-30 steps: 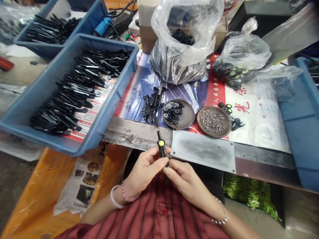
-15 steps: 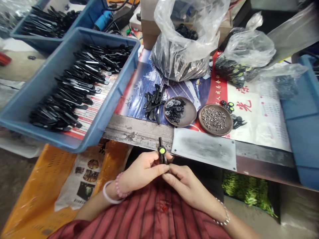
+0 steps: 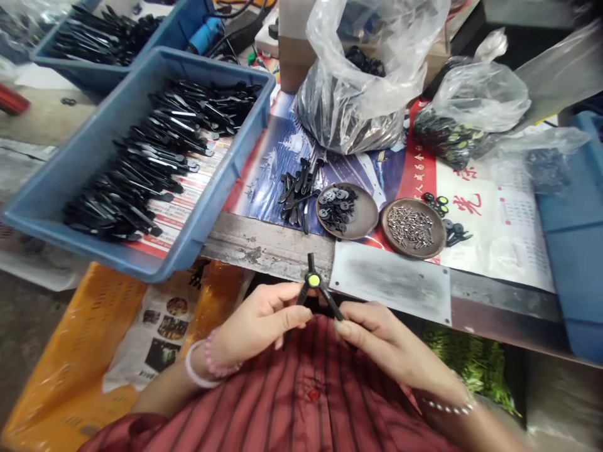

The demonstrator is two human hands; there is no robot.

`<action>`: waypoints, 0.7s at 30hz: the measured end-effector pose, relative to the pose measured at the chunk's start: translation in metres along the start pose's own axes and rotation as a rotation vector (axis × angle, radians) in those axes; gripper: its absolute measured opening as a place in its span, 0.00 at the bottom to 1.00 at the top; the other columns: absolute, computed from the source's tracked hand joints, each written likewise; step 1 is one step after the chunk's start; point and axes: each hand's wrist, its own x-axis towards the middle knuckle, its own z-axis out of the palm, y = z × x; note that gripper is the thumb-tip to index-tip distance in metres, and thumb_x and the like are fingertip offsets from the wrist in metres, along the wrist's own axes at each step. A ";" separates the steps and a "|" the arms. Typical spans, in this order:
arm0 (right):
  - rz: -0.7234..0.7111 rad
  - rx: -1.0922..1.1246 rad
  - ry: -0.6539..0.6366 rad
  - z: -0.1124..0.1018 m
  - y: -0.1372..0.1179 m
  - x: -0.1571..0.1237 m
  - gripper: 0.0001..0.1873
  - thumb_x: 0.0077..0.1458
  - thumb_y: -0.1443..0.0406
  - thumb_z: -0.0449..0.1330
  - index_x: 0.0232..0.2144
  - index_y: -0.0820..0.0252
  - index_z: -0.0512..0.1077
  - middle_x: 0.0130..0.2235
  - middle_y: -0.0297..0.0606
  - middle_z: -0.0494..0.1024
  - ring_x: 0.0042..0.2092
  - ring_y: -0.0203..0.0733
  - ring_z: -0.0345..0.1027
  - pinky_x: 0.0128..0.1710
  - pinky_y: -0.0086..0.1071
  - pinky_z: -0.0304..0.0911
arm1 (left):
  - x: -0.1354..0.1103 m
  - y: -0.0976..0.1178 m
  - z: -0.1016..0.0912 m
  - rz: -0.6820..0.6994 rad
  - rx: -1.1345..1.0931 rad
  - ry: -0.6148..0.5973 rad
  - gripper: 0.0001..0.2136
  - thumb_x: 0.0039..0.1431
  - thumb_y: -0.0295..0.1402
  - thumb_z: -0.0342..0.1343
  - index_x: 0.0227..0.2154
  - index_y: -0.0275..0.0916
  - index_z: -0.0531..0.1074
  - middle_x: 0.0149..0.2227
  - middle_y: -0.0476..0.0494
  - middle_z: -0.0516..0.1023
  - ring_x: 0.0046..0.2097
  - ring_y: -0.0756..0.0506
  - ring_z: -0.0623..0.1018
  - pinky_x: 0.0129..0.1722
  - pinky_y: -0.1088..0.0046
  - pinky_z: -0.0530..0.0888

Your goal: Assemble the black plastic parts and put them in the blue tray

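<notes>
Between my two hands is a small black two-legged piece with a yellow-green round cap (image 3: 314,281) at its joint and a short stem pointing up. Its legs are spread in an upside-down V. My left hand (image 3: 269,320) pinches one leg between thumb and fingers. The other leg is gripped by my right hand (image 3: 381,333), its thumb pressed near the lower end. The lower leg ends are partly hidden by my fingers. The piece is held just in front of the table edge, above my lap.
A blue tray (image 3: 226,182) of black parts stands left. On the table are loose black legs (image 3: 299,191), a dish (image 3: 367,216) of black discs and a dish (image 3: 440,242) of metal pins. Behind lies a plastic bag (image 3: 348,125); a metal plate (image 3: 391,282) lines the edge.
The two legs of the black piece have spread apart. My right hand has moved right with one leg, and the left hand slightly left. The view has shifted a little.
</notes>
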 end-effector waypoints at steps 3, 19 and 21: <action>-0.040 -0.009 0.085 0.023 0.006 0.003 0.21 0.70 0.55 0.51 0.27 0.61 0.64 0.26 0.29 0.61 0.27 0.33 0.53 0.28 0.28 0.51 | 0.002 -0.007 0.015 0.064 0.033 0.095 0.18 0.64 0.43 0.57 0.49 0.37 0.78 0.28 0.50 0.71 0.20 0.56 0.63 0.16 0.82 0.63; -0.127 -0.487 0.397 0.008 0.006 0.014 0.29 0.70 0.46 0.43 0.23 0.58 0.60 0.22 0.31 0.64 0.23 0.34 0.57 0.24 0.28 0.50 | 0.015 -0.026 0.038 0.461 0.508 0.243 0.08 0.68 0.29 0.50 0.37 0.37 0.74 0.34 0.44 0.75 0.35 0.47 0.74 0.37 0.72 0.71; -0.145 -0.569 0.435 0.012 0.006 0.017 0.29 0.71 0.47 0.43 0.22 0.57 0.58 0.20 0.30 0.62 0.22 0.34 0.56 0.23 0.28 0.49 | 0.013 -0.028 0.038 0.503 0.578 0.247 0.07 0.68 0.28 0.49 0.39 0.38 0.73 0.37 0.42 0.76 0.37 0.46 0.76 0.39 0.71 0.72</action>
